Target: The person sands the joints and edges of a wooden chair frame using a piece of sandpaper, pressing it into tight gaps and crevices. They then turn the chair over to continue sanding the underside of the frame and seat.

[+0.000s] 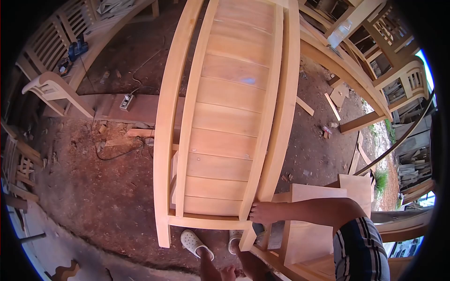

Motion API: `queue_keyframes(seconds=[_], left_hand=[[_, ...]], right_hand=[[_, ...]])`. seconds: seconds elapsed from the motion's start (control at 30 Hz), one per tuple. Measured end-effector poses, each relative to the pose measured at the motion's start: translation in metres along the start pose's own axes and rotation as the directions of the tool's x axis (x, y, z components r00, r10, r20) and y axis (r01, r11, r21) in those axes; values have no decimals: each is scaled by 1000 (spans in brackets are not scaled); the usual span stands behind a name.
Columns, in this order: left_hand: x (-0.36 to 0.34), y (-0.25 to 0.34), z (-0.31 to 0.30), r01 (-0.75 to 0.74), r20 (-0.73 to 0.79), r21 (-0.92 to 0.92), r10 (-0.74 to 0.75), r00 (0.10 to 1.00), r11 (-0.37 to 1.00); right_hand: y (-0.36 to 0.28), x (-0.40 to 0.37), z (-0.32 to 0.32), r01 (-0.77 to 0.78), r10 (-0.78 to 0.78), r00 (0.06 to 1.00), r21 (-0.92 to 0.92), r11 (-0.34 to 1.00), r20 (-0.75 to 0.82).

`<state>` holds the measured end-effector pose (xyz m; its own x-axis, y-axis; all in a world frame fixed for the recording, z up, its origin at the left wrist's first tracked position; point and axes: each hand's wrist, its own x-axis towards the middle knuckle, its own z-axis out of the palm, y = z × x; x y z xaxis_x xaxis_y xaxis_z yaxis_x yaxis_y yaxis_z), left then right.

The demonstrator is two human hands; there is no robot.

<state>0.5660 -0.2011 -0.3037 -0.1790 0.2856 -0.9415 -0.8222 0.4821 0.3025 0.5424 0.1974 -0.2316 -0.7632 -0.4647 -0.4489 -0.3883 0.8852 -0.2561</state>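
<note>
A long pale wooden frame [162, 140] with a slatted panel [225, 126] stretches away from me down the middle. At its near right corner my right hand [266, 212] rests with fingers bent over the wood. A small dark thing [258, 228] shows just below that hand; what it is cannot be made out. My left hand [228, 273] is low at the bottom edge, between my legs and away from the frame. Only part of it shows, and whether it holds anything is unclear.
Light clogs [196, 243] are on my feet by the frame's near end. Wooden boxes [311, 234] stand at the right. A blue power tool [78, 48] sits on a bench at the left. A cable [115, 158] and wood offcuts [304, 106] lie on the dirt floor.
</note>
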Motion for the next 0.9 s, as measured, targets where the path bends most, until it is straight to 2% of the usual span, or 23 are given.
queue_keyframes(seconds=[0.03,0.13,0.27,0.33,0.43,0.47,0.57,0.63,0.67,0.73,0.83,0.9], left_hand=[[-1,-1,2,5,-1,-9,-5,1000,1000],[-5,-1,3,22,-2,-41,-22,1000,999],[-15,-1,4,27,-27,-105,-30,999,994],[-24,-1,11,-9,-40,-57,7,999,998],[-15,1,9,-22,23,-14,23,999,1000],[-13,5,3,-18,53,3,18,998,1000],[-36,21,18,-41,-75,-34,38,996,999],[-37,15,19,-91,-62,-5,90,994,996],[-34,10,18,-120,-54,10,121,991,993],[-23,7,14,-114,-35,27,115,993,993],[-10,0,9,-99,-28,40,100,995,994],[-6,-4,10,-92,-22,47,93,995,995]], right_hand=[[3,-7,-1,76,-76,986,-2,997,-146],[-1,6,-2,-123,127,983,-39,992,130],[3,0,-7,-10,10,999,-11,1000,-31],[3,-7,-4,50,-45,987,35,998,-151],[-3,5,-5,-92,97,991,-57,994,89],[-4,4,-6,-67,67,997,-15,998,27],[2,-3,-4,19,-10,992,73,997,-126],[6,-9,-4,60,-40,981,100,993,-188],[2,-5,5,-27,33,997,89,996,-64],[-7,14,9,-191,184,969,29,981,164],[-2,-4,3,25,-22,999,63,998,-44],[0,-13,-15,75,-71,994,51,996,-84]])
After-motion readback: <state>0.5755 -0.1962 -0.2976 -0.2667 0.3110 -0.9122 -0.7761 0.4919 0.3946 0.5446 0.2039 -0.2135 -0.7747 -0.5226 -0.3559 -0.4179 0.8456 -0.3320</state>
